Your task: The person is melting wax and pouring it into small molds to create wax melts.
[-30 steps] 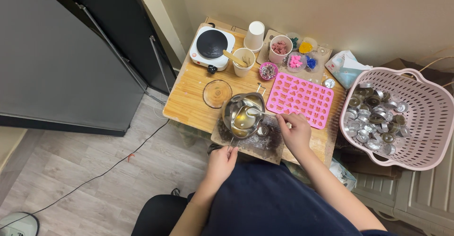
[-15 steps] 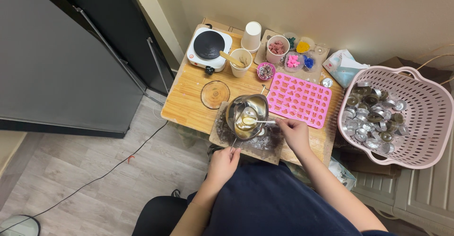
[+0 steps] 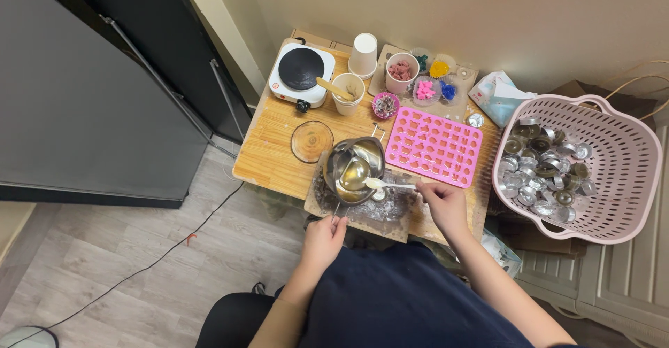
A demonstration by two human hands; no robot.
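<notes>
Spoon (image 3: 382,183) rides level in the right hand (image 3: 442,203), fingers pinched shut on the far end of its handle, bowl loaded with pale liquid and sticking out leftward past the rim of the steel pot (image 3: 352,169). Left hand (image 3: 325,238) is closed around the pot handle, pot tilted just ahead of it. Risk: a wobble of the long-held spoon would likely drip liquid onto the stained board (image 3: 362,212) or the pink mould (image 3: 433,146); more tilt could slop the pot.

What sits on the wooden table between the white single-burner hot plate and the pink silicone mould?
In the head view, a beige paper cup holding a wooden stick and a small pink bowl lie between the hot plate and the mould.
</notes>
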